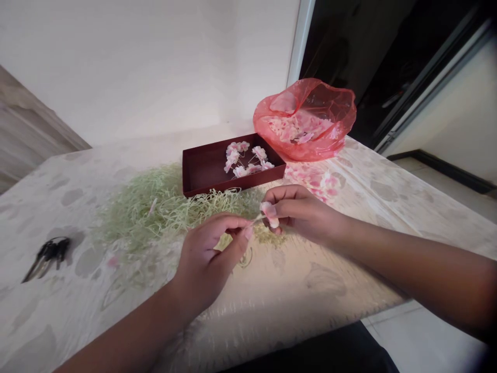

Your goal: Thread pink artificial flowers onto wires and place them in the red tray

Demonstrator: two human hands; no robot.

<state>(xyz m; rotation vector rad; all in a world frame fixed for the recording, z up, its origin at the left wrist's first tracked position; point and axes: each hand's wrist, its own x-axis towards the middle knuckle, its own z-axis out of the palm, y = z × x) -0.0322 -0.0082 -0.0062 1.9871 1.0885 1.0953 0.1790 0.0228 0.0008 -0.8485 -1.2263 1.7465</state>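
Note:
Between the fingers of my right hand (293, 210) is a small pink-and-white artificial flower (271, 213). My left hand (217, 246) pinches the thin pale green stem (256, 219) that runs out of that flower. Just behind my hands spreads a tangled heap of pale green artificial stems (163, 207). A dark red open box (202, 171) stands beyond the heap, with several finished-looking pink flowers (252, 159) on stems inside its right half. Pink loose petals (310, 178) lie on the tablecloth to the right of the box.
A translucent red plastic bag (306, 147) holding more pink petals sits at the back right. A bunch of keys (52, 251) lies on the left of the patterned tablecloth (330, 280). The table meets a white wall (155, 67) behind; a dark doorway (349, 52) is at the right.

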